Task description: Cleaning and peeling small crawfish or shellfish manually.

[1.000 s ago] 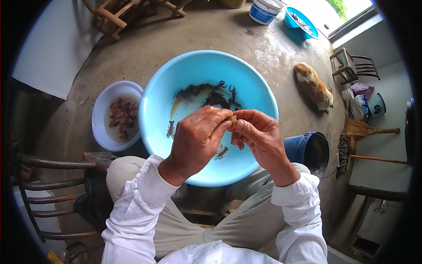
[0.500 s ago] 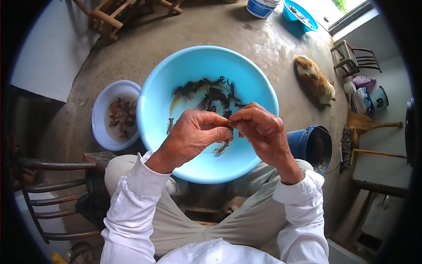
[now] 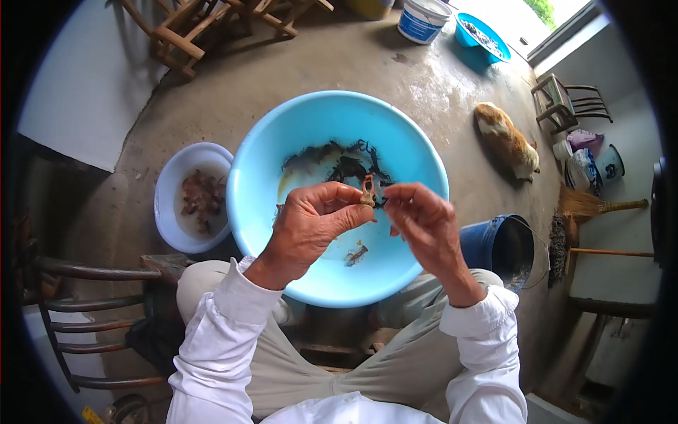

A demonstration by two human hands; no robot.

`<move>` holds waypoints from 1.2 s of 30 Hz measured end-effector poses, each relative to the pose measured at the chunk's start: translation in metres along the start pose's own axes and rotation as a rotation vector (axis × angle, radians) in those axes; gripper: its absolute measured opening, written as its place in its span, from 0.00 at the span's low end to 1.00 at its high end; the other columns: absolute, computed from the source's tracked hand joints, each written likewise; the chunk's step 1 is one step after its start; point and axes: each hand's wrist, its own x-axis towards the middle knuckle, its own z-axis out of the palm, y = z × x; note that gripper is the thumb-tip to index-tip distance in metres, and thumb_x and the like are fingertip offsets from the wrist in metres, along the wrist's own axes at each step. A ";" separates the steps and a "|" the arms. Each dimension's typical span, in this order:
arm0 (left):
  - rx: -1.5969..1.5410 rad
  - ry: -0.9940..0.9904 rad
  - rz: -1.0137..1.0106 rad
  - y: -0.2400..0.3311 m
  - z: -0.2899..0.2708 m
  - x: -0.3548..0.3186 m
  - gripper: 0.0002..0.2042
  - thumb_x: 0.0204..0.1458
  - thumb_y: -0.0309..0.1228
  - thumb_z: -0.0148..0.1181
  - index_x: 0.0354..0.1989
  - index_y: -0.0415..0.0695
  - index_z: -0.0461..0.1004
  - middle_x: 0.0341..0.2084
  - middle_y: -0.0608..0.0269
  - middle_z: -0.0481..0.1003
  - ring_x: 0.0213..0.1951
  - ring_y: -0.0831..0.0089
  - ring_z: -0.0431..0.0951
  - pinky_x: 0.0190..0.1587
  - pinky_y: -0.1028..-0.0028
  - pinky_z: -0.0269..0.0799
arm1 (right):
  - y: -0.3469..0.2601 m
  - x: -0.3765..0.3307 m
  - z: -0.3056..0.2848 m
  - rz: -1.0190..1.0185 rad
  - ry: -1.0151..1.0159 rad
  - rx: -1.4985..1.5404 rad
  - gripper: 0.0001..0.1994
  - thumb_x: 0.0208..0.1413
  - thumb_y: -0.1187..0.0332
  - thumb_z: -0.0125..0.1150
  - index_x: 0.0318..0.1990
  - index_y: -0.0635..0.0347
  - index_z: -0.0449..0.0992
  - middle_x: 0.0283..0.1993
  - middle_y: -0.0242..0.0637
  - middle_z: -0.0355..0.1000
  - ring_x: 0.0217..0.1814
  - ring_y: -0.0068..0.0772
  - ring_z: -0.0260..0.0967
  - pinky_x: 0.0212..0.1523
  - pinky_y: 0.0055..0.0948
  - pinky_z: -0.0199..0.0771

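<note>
Over the big light-blue basin, my left hand pinches a small crayfish between thumb and forefinger, reddish claws pointing up. My right hand is just right of it, thumb and fingers closed together at a small dark bit too small to make out. Dark crayfish and shell scraps lie in murky liquid on the basin's far side. A pale brownish crayfish piece rests alone on the near part of the basin floor. Another piece is partly hidden by my left hand.
A pale lavender tub with reddish-brown pieces in water stands left. Right of the basin leans a dark-blue bucket. A wooden chair is near left. A brown-and-white animal lies on the floor; a broom stands farther right.
My hands have drawn slightly apart, and the crayfish now shows upright in my left fingers. The view has shifted, so the basin sits a little lower in it.
</note>
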 end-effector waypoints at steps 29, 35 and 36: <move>0.317 0.156 0.342 0.000 0.015 -0.002 0.09 0.52 0.23 0.70 0.42 0.36 0.81 0.34 0.62 0.79 0.38 0.75 0.79 0.46 0.73 0.75 | -0.004 -0.005 0.022 0.049 -0.055 0.374 0.03 0.60 0.78 0.61 0.39 0.66 0.78 0.28 0.31 0.75 0.25 0.19 0.73 0.24 0.23 0.76; 0.529 0.222 0.521 -0.005 0.017 -0.001 0.08 0.51 0.23 0.71 0.40 0.38 0.82 0.33 0.58 0.80 0.36 0.71 0.81 0.42 0.72 0.77 | -0.006 -0.005 0.021 0.183 -0.070 0.526 0.03 0.59 0.77 0.61 0.38 0.65 0.79 0.27 0.33 0.75 0.24 0.24 0.74 0.24 0.24 0.72; 0.558 0.238 0.548 -0.006 0.017 -0.001 0.08 0.51 0.23 0.71 0.39 0.38 0.82 0.33 0.58 0.80 0.35 0.71 0.81 0.41 0.72 0.77 | -0.007 -0.005 0.022 0.235 -0.070 0.612 0.03 0.58 0.77 0.61 0.38 0.65 0.78 0.27 0.34 0.76 0.24 0.25 0.75 0.24 0.24 0.71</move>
